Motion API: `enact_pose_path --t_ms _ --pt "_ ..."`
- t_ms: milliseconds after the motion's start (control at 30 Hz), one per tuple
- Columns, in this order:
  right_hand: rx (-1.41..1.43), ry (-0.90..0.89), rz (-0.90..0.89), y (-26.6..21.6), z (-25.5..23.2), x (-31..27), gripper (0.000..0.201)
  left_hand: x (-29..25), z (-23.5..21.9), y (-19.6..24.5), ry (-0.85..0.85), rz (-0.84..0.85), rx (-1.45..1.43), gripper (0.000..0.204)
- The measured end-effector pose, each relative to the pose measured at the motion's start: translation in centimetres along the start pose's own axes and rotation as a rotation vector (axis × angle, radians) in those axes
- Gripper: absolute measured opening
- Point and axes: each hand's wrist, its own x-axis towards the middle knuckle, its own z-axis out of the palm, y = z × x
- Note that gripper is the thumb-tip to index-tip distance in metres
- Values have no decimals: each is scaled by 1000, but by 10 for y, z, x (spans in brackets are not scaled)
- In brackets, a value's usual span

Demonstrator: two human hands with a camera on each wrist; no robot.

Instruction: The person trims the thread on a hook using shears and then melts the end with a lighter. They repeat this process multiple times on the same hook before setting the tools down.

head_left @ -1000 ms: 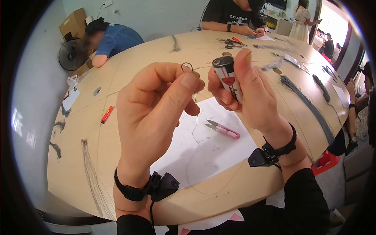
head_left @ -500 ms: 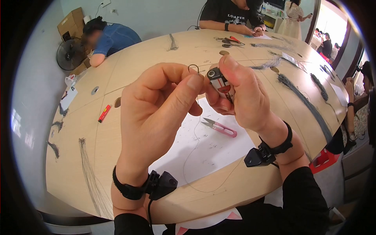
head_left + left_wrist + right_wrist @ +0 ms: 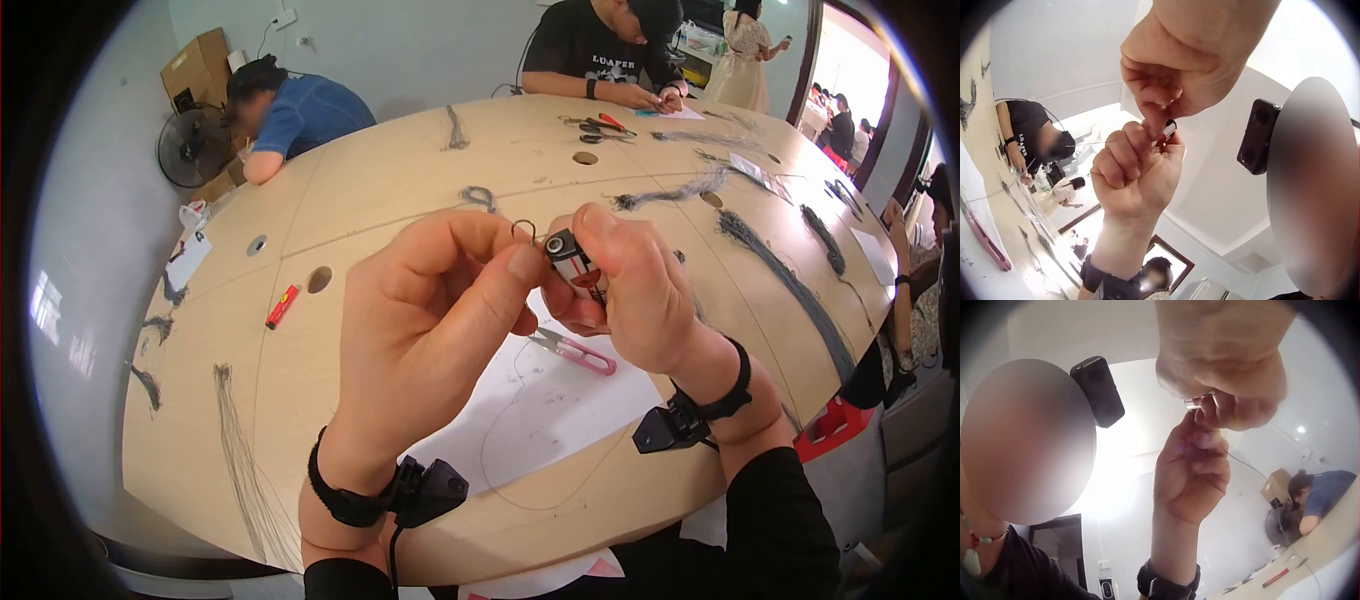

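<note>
Over the near side of the pale wooden table (image 3: 390, 225), both hands are raised close together. The left hand (image 3: 420, 320) pinches a small dark loop (image 3: 523, 221) between thumb and fingertips; the right hand (image 3: 645, 290) has its fingers curled round a white, black and red cylinder (image 3: 573, 265). Only the head view shows the loop and the cylinder's round end; the right wrist view shows a thin dark strand (image 3: 1254, 467) trailing from the left hand. The left fingers point inward; whether the hands touch, I cannot tell. Below, a white paper sheet (image 3: 560, 430) reaches toward the near edge, bearing pink-handled metal snips (image 3: 590, 358). Tabletop stretches from the sheet to a red stick-shaped object (image 3: 283, 307), well apart on the left. Toward the right edge lies a long grey strand bundle (image 3: 785, 270); at the far edge is a person in a black shirt (image 3: 565, 50).
</note>
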Motion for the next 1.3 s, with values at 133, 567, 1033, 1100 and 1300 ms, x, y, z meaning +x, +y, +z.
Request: enact_pose_path --t_ms 133,567,1033,1100,1300 --pt "-24 12 -3 1 -1 1 41 1 1 0 -8 22 -6 12" --pt "21 3 30 3 -1 1 44 0 -1 0 -24 29 39 11" --pt "-38 29 22 4 1 1 39 0 0 1 -10 27 65 12" --pt "-14 36 43 3 2 1 39 0 0 1 -17 27 69 12" --pt "-1 29 39 5 1 2 40 0 -1 2 -23 22 66 12"
